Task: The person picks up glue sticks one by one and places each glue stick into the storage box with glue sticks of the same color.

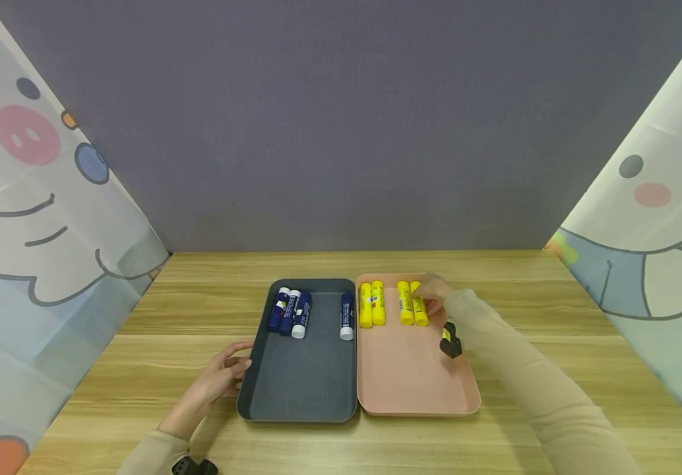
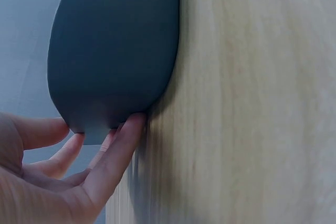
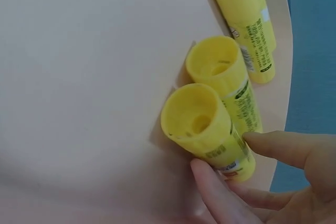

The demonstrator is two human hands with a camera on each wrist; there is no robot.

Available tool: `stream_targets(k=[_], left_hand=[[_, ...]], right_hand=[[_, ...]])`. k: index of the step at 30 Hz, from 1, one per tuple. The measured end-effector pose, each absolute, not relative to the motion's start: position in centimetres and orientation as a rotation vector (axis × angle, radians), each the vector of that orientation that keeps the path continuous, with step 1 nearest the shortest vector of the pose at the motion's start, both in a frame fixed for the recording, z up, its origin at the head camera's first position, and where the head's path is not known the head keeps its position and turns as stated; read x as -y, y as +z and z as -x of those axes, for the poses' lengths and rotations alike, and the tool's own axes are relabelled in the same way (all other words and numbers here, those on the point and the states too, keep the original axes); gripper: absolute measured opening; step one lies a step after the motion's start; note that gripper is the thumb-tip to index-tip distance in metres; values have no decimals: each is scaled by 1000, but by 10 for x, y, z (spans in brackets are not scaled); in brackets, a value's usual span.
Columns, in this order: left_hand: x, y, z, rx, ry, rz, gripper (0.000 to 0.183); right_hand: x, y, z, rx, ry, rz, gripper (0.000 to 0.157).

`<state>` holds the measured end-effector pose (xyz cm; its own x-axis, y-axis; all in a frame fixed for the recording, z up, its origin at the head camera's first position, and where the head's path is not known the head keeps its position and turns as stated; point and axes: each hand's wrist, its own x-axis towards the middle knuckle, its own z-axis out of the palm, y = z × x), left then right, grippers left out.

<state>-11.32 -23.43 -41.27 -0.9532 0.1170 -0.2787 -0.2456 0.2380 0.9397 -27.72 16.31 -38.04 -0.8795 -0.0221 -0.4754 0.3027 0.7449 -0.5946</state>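
In the head view, my right hand [image 1: 434,289] is at the far right corner of the pink tray [image 1: 412,376]. It pinches a yellow glue stick [image 3: 223,150] between thumb and fingers, low on its tube. Right beside that one lies another yellow glue stick [image 1: 405,302], and a pair of yellow glue sticks [image 1: 372,304] lies farther left. My left hand [image 1: 222,376] touches the left outer wall of the dark grey tray [image 1: 305,389] with fairly straight fingertips [image 2: 134,121]. Several navy glue sticks with white ends [image 1: 290,312] lie inside that tray.
The two trays stand side by side on a wooden table [image 1: 198,316]. A lone navy glue stick [image 1: 347,316] lies by the dark tray's right wall. Behind the table rises a grey panel [image 1: 353,132], with cartoon-printed sheets [image 1: 644,264] at both sides.
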Motion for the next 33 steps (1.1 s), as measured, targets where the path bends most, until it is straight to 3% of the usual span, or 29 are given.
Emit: stream_targets(k=[3,14,20,33], left_hand=[[235,-412,114,-2224,1775,120,45],[236,-412,114,-2231,1770,129,46],[237,-412,115,-2267,1739,105,45],[260,-398,117,-2575,1447,-350,40]], right_hand=[[-163,-377,277,-2501,-929,-206,22],[-171,-357,261,-2525,-971,-29,8],[-178,-344,247,-2568,-1034,78,37],[-221,-342,193,-2847,-918,362,34]])
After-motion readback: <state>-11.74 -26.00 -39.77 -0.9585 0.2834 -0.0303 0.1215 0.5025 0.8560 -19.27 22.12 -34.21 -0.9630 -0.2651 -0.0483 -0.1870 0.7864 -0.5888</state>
